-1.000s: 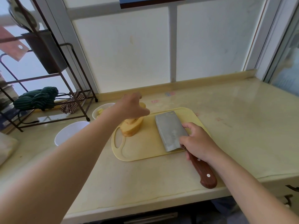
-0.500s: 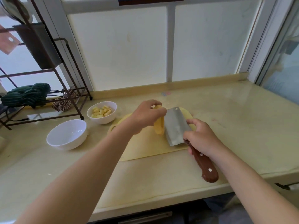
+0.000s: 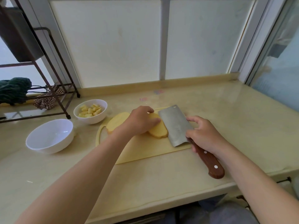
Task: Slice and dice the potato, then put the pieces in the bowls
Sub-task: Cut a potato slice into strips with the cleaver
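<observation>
On the yellow cutting board lie two flat potato slices: one beside the cleaver blade, another further left. My left hand rests flat on the right slice with fingers straight. My right hand grips the cleaver where the blade meets the brown wooden handle, the blade tilted against the slice's right edge. A white bowl behind the board holds diced potato. A larger white bowl at the left holds nothing.
A dark metal rack stands at the back left with a green cloth and a patterned cloth on it. Frosted window panes rise behind the beige counter, whose front edge runs close to my body.
My left hand carried a potato slice rightward from the piece at the board's left and laid it flat beside the cleaver. My right hand kept hold of the cleaver and tilted its blade towards the slice.
</observation>
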